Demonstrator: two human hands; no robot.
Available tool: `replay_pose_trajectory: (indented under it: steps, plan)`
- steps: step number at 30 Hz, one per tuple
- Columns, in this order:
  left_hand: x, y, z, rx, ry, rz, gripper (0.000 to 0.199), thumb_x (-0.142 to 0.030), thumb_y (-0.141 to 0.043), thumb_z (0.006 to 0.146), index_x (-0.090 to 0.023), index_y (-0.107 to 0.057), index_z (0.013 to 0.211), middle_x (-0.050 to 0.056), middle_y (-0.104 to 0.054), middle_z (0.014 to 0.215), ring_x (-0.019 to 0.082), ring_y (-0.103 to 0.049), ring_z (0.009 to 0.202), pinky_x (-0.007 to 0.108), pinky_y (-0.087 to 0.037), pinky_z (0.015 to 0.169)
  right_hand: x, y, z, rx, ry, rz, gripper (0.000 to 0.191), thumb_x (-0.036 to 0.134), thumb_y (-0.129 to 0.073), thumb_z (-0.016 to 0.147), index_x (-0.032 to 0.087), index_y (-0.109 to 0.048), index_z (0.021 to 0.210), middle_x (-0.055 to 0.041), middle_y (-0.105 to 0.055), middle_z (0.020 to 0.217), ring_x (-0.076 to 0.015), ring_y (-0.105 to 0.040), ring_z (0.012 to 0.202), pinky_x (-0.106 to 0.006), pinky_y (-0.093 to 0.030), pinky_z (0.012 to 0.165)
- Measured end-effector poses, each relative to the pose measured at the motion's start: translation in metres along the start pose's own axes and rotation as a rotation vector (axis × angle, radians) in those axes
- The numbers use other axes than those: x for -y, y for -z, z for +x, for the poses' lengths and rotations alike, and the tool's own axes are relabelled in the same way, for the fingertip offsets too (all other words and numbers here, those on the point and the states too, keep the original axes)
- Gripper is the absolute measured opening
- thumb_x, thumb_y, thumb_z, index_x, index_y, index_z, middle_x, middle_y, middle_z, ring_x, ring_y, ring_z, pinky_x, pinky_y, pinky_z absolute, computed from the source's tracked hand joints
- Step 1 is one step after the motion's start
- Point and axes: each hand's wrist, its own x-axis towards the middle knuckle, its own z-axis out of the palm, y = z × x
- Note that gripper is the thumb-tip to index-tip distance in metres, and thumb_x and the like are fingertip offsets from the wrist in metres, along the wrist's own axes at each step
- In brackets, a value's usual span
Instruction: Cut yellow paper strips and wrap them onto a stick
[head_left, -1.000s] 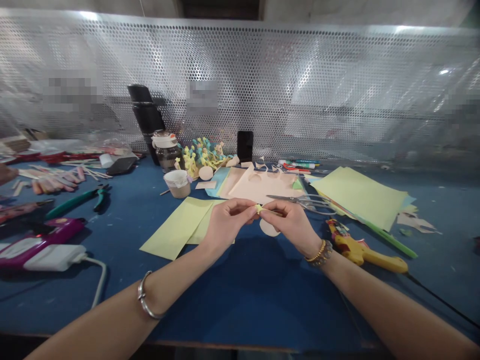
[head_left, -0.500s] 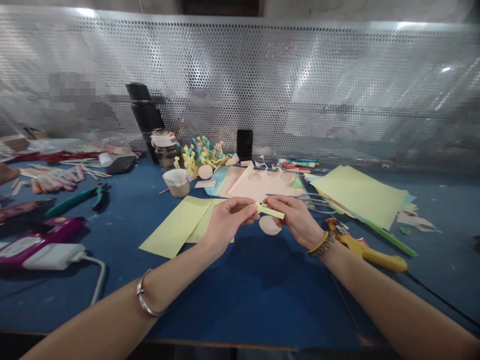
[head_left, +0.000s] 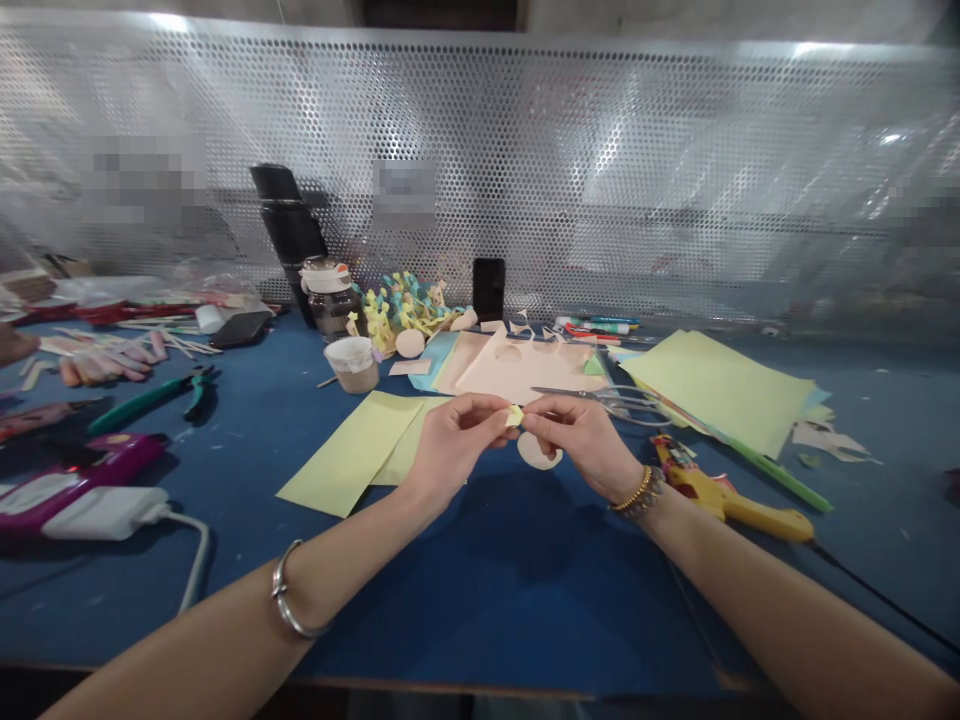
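Note:
Between my two hands is a small folded piece of yellow paper (head_left: pixel 514 415), held above the blue table (head_left: pixel 480 600). My left hand (head_left: pixel 469 435) pinches it from the left between thumb and fingers. From the right, the thumb and fingertips of my right hand (head_left: pixel 576 430) close on the same piece. A pale paper disc (head_left: pixel 538 453) lies just below my right fingers, partly covered by them. Yellow paper sheets (head_left: pixel 352 450) lie under and left of my left hand. Beyond my right hand are scissors (head_left: pixel 600 395), their blades pointing left.
A yellow glue gun (head_left: pixel 735 505) lies right of my right arm, with a green pen (head_left: pixel 787 478) behind it. A paper cup (head_left: pixel 354 365), paper flowers (head_left: pixel 405 310) and a phone (head_left: pixel 489 288) stand at the back. Pliers (head_left: pixel 150 400) and a purple device (head_left: pixel 97 480) lie left.
The yellow strip's straight end, which stuck out toward my right palm, no longer shows; only a small folded shape is visible between my fingertips. My right hand has shifted slightly left.

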Motion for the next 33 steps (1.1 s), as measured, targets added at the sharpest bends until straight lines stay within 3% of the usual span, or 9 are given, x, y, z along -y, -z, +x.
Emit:
replay_pose_trajectory:
  steps: [4,17,33]
  plan:
    - [0.0035,-0.0001,-0.0001,-0.004,0.042,-0.064,0.020,-0.020,-0.074,0.067,-0.016,-0.066,0.084,0.002,-0.071,0.070,0.015,-0.069,0.070,0.025,-0.054,0.069,0.0016,-0.0012,-0.0004,-0.029,0.026,-0.036,0.023,0.038,-0.073,0.070,0.016,-0.069,0.076,0.0032,-0.056,0.052,-0.0078,-0.045,0.043,-0.022,-0.036,0.043]
    - [0.0027,0.0000,-0.0016,0.042,0.079,-0.112,0.023,-0.033,-0.075,0.071,-0.015,-0.066,0.082,0.002,-0.071,0.072,0.013,-0.069,0.071,0.022,-0.053,0.066,0.0002,-0.0030,-0.0011,0.020,-0.036,0.126,0.024,0.039,-0.069,0.073,0.015,-0.067,0.078,0.0045,-0.052,0.051,-0.0069,-0.043,0.042,-0.022,-0.034,0.043]
    - [0.0043,0.0008,-0.0007,0.021,0.041,-0.053,0.021,-0.025,-0.075,0.069,-0.014,-0.064,0.083,0.003,-0.072,0.071,0.015,-0.069,0.071,0.023,-0.053,0.066,0.0036,-0.0025,-0.0011,-0.023,0.023,-0.049,0.021,0.035,-0.072,0.072,0.016,-0.068,0.076,0.0041,-0.056,0.051,-0.0071,-0.046,0.042,-0.021,-0.037,0.042]
